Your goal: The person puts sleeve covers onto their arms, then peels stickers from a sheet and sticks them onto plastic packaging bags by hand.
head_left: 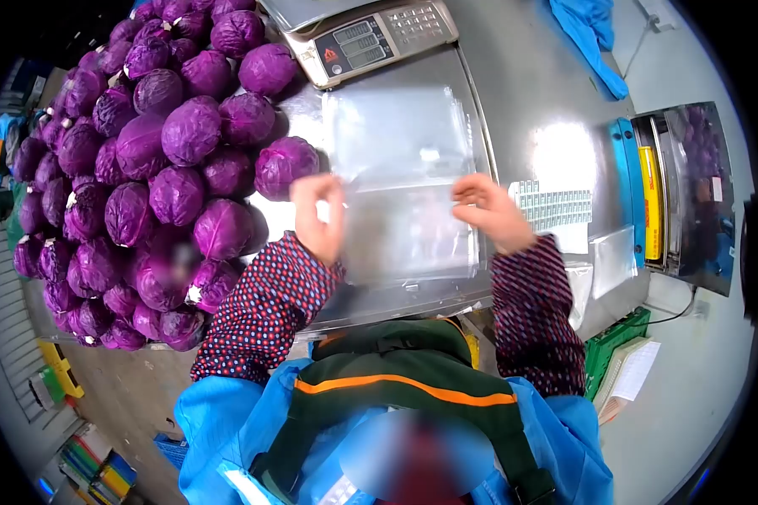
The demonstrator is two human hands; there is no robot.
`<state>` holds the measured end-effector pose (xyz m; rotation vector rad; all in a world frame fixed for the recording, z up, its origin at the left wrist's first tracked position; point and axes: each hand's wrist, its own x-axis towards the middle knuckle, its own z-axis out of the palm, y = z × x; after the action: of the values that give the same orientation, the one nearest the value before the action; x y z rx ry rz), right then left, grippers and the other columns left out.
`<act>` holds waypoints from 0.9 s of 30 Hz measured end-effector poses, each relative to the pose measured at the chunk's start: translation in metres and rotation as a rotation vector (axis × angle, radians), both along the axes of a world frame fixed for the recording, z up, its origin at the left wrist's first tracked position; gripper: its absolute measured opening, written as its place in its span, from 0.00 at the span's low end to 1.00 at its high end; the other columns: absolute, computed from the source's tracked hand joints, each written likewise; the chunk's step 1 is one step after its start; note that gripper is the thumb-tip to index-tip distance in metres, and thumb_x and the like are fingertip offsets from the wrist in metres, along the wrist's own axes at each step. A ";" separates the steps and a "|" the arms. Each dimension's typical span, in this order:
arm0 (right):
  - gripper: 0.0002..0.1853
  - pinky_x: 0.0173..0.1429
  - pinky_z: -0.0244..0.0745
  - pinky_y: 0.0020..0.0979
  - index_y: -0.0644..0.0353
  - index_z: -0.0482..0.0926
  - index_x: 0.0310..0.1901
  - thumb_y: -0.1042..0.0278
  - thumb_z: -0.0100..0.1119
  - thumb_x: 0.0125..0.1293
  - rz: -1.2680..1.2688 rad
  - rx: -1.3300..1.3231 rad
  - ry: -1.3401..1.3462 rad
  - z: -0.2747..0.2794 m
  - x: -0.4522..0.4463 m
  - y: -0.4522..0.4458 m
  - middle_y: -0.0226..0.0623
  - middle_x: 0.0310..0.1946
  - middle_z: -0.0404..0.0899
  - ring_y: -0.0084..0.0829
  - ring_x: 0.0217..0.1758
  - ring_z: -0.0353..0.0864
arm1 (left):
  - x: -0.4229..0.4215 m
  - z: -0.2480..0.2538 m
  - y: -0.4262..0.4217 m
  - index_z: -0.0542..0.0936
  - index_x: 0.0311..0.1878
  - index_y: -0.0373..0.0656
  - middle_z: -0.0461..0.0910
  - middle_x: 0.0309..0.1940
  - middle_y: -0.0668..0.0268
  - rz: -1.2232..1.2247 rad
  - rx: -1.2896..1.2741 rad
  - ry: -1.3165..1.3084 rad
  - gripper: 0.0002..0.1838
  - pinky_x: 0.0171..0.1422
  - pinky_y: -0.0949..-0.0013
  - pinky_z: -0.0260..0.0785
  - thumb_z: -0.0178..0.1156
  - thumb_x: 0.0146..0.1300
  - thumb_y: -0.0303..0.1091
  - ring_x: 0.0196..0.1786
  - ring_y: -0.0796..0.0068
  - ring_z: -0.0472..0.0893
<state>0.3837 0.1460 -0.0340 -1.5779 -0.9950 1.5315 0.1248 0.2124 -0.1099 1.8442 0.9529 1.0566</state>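
A stack of clear plastic bags lies flat on the metal table before me. Between my hands a clear plastic bag spans over the stack, its upper edge showing as a faint line. My left hand pinches the bag at its left side, close to a purple cabbage. At the opposite side my right hand has thumb and fingers closed on the edge. The transparent film blurs where the bag ends and the stack begins.
A big heap of purple cabbages fills the left side. A digital scale stands at the back. To the right are a sheet of labels, a blue-edged machine with a yellow strip, and a green crate.
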 end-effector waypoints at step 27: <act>0.15 0.45 0.71 0.30 0.62 0.71 0.50 0.75 0.51 0.59 -0.449 0.252 -0.705 -0.065 0.081 -0.080 0.41 0.45 0.73 0.33 0.47 0.74 | 0.108 0.006 -0.036 0.72 0.53 0.42 0.72 0.50 0.56 -0.267 0.264 0.364 0.25 0.59 0.55 0.55 0.62 0.51 0.39 0.54 0.53 0.68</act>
<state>0.4643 0.0662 -0.0993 -2.0195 -1.0410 0.5181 0.2323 0.1765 -0.1039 2.3628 0.7633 0.7221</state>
